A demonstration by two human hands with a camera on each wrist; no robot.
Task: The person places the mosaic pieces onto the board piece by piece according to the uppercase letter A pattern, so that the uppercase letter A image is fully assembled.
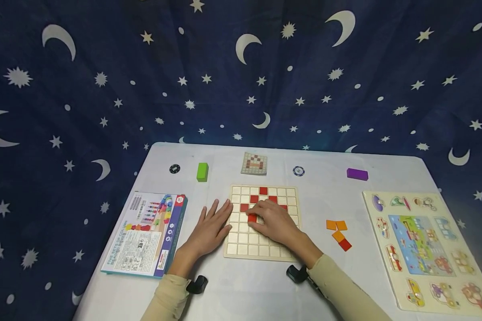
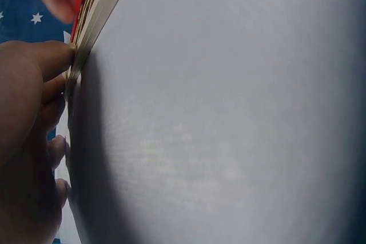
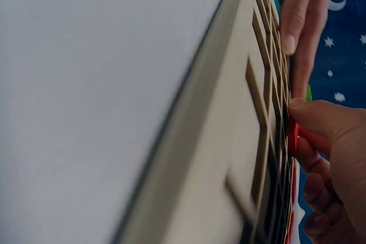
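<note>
My fingers [image 1: 261,213] of the right hand [image 1: 276,223] are curled down, the tips pinching and pressing a red square tile [image 1: 251,218] into a cell of the wooden grid board [image 1: 241,246]. The tile sits left of centre, in the board's fourth row from the far edge. My left hand [image 1: 212,229] lies flat, fingers straight and slightly spread, its tips on the board's left edge, bracing it. Other red tiles [image 1: 263,191] already sit in the upper rows. I judge that I am in the middle of filling the board, seating one tile. The next move, I think, calls for a fresh tile from the loose orange and red tiles [image 1: 339,235] lying on the desk to my right, and a glance at the small pattern card [image 1: 254,163] beyond the board.

The desk [image 1: 241,290] is pale grey and smooth. On it, to the left, lies a colourful toy box [image 1: 144,234]; to the right, a peg puzzle with vehicle pictures [image 1: 425,247]. Along the far side are a green block [image 1: 202,171], a purple block [image 1: 357,174] and two round chips [image 1: 174,169]. Behind hangs a dark blue cloth printed with moons and stars [image 1: 241,67].
</note>
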